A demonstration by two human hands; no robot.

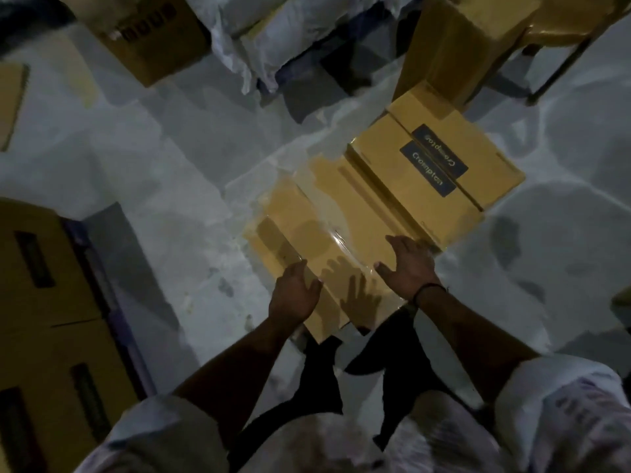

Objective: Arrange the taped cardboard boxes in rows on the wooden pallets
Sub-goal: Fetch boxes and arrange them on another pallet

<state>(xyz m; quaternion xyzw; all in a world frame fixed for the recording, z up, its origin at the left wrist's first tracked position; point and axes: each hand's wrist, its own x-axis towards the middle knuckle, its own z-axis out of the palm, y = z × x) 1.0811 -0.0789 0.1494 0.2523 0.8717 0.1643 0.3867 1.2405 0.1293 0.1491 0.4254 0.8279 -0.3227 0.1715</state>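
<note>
Cardboard sealed with glossy tape: a taped box (317,223) lies on the grey floor (170,199) under both hands. The left hand (295,293) and right hand (409,264) hover apart, fingers spread, gripping nothing. Just beyond them sits a labelled box (433,165).

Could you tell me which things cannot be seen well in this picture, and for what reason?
1. Head view: whether the left hand and right hand touch the taped box; the light is too dim to tell.
2. Head view: labels on the left boxes; dark and blurred.
3. Head view: the upper box; cut off by the top edge.
4. Head view: what lies under the taped box; the box itself hides it.
</note>
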